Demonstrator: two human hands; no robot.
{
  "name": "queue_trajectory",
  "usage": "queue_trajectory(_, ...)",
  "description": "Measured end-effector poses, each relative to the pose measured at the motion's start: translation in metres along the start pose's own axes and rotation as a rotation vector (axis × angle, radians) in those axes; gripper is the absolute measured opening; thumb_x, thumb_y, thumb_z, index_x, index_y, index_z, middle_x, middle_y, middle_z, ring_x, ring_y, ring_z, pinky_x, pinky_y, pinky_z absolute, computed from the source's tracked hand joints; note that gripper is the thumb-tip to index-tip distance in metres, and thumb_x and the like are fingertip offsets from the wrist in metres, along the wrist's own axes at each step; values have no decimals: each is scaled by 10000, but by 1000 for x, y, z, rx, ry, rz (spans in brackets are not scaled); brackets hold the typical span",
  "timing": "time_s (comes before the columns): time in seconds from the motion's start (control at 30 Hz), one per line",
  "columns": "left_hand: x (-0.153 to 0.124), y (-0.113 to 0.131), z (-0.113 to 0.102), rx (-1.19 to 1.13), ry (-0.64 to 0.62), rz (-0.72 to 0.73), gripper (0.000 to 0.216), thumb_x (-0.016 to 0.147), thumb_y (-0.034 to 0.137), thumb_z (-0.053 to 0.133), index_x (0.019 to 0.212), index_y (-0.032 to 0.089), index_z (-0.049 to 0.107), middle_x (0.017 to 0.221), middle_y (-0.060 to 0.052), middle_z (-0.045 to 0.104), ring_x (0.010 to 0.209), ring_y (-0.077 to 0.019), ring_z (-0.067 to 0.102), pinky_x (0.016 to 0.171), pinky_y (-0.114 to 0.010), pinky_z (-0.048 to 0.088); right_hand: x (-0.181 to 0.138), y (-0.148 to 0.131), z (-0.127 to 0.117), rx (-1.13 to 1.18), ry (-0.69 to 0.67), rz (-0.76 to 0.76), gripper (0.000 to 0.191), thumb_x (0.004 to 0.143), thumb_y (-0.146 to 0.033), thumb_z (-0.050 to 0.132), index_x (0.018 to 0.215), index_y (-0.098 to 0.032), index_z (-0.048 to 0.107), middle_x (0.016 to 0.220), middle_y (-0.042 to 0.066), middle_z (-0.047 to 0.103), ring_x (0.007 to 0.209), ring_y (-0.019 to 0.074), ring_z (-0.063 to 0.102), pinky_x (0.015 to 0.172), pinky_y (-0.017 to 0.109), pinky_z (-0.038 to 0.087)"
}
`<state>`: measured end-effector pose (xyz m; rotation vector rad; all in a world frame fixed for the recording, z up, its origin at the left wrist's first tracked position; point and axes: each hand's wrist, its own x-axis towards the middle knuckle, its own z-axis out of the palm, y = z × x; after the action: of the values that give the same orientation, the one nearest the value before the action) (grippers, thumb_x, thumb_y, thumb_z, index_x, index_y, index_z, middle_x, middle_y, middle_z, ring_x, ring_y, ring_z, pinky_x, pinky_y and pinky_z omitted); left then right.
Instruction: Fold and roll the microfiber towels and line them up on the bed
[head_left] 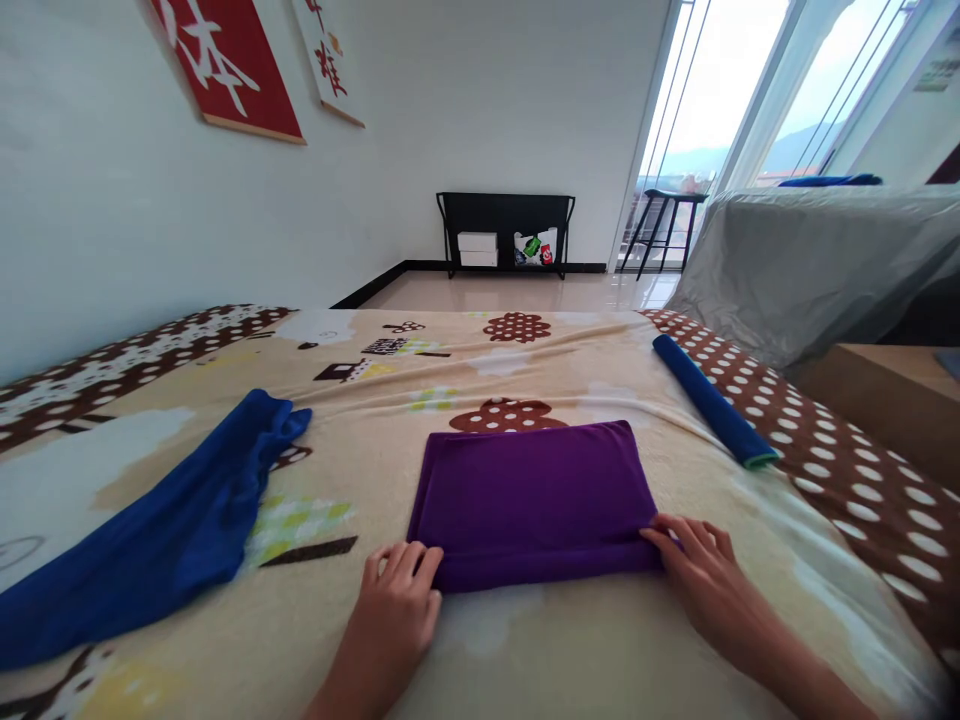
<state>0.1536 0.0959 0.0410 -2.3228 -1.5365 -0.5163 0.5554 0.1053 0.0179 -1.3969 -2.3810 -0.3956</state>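
Note:
A purple cloth (532,490) lies folded into a rectangle on the patterned blanket (585,650), its near edge turned over in a narrow band. My left hand (401,590) grips the near left corner with curled fingers. At the near right corner, my right hand (694,555) pinches the edge between thumb and fingers. To the left lies a crumpled blue cloth (165,530), loosely spread. Over on the right rests a blue cloth rolled into a tube (712,400), with a green edge at its near end. Neither hand touches the blue cloths.
Beyond the bed stands a black rack (506,212) with white boxes and a printed bag on it. A black stool (666,225) is by the window. Plastic sheeting covers a large piece of furniture (825,240) at right. Wall scrolls (232,70) hang at upper left.

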Motion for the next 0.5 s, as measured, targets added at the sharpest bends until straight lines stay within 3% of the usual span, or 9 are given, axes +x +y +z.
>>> queue_trajectory(0.07,14,28,6,47,39,4,437,781,-5,405,1115,132,651,1059,-130,681,1011,-277,627,919,-485,453,14,-27,4,-54,104,-12,504,903,-11,331,1324,-166,560,1295,127,596,1154,252,555,985,458,370)
queue_trajectory(0.13,29,57,12,-8,36,155,578,770,-40,372,1292,119,564,1252,-132,640,1176,-243,579,1005,-420,436,30,-56,9,-24,154,-125,532,910,-12,315,1384,-153,511,1344,112,578,1200,238,536,1021,442,366)
queue_trajectory(0.23,39,77,20,-94,-17,367,626,834,-28,333,1431,135,424,1405,-72,570,1314,-155,490,1081,-308,400,43,-78,17,86,101,-288,515,944,-70,332,1437,-157,450,1420,68,530,1282,197,491,1049,377,394)
queue_trajectory(0.3,35,62,23,-97,-61,382,619,876,-4,322,1469,163,374,1444,-48,538,1344,-134,463,1094,-294,392,38,-66,22,135,4,-304,547,953,-85,334,1493,-162,362,1471,55,476,1341,177,442,1059,354,413)
queue_trajectory(0.4,16,14,22,-50,-94,346,592,933,88,374,1508,213,308,1486,-27,492,1363,-129,443,1092,-283,380,17,-21,26,155,-120,-233,603,964,-95,331,1548,-205,227,1513,37,418,1385,152,396,1074,346,425)
queue_trajectory(0.5,-1,-21,16,14,-71,314,553,965,243,449,1504,233,321,1469,-26,512,1350,-134,461,1101,-286,342,-1,12,24,127,-135,-174,610,975,-142,377,1553,-238,206,1500,32,435,1368,159,425,1086,374,423)
